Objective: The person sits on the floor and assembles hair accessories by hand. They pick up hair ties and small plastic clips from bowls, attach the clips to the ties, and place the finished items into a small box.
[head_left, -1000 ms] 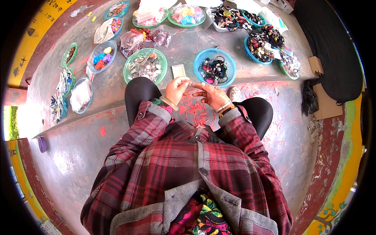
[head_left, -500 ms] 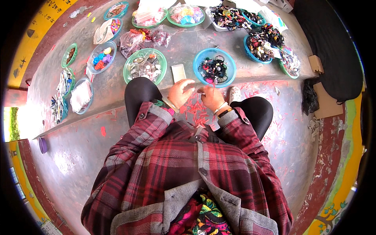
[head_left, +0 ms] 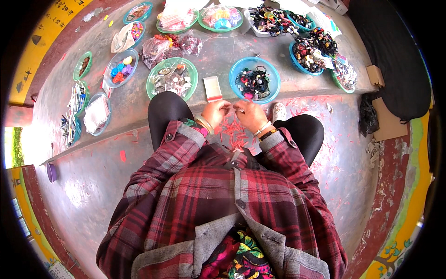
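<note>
My left hand (head_left: pixel 214 114) and my right hand (head_left: pixel 251 116) face each other between my knees, a small gap apart. The left fingers are curled in against the thumb; anything between them is hidden. On the right, thumb and forefinger pinch together around something small and pale that I cannot make out. Just beyond the left hand lies a shallow white box (head_left: pixel 212 86) with a red strip at its near end. A blue basin (head_left: pixel 277 83) of black hair ties stands beyond the right hand. Left of the box is a green basin (head_left: pixel 149 85) of small mixed pieces, many in clear wrapping.
Red paper-like scraps (head_left: pixel 232 136) litter the floor below my hands. Along the raised ledge (head_left: pixel 218 51) stand several more basins and plastic bags (head_left: pixel 190 44) of small goods. A black plastic bag (head_left: pixel 368 114) and flat cardboard (head_left: pixel 391 122) lie at the right.
My left hand has drawn slightly nearer to me and its fingers have curled in, uncovering the box's red strip. The right hand has barely moved, its fingers still pinched.
</note>
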